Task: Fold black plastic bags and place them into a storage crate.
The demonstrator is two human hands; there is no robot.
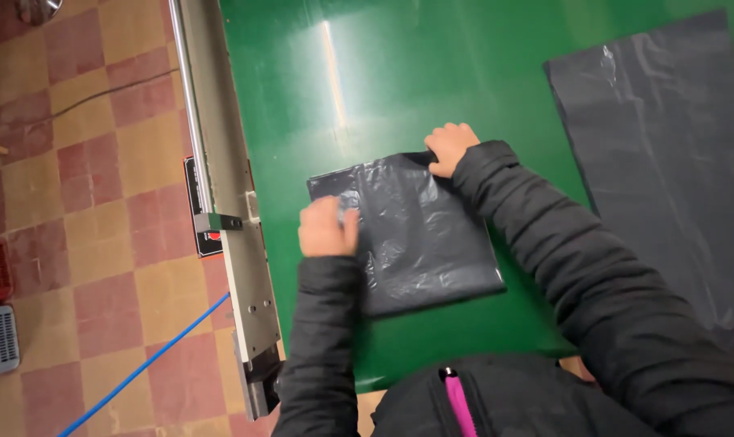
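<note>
- Folded dark grey plastic bag (411, 231) lying flat on the glossy green table (302, 97), between the two hands, just ahead of the black jacket's pink zipper (459, 405).
- Left hand (326, 229) curled loosely, fingers bent, resting on the bag's left edge; pinching a layer or only pressing it down, cannot tell.
- Right hand (450, 147) at the bag's far right corner, fingers curled over the edge, knuckles up, seemingly pressing the fold down; actual grip cannot be made out.
- Bag spreading rightward from the left hand and toward the body from the right hand.
- Probably very light, thin and limp; crinkled, shiny film likely to slide on the smooth top and to spring open at the folds.
- Best taken at edges and corners, pinched through all layers, palm flat on top to hold creases.
- Larger unfolded dark plastic sheet (666, 154) well off to the right of the right hand.
- Metal rail (221, 162) along the table edge, left of the left hand; blue cable (148, 364) on the checkered floor.
</note>
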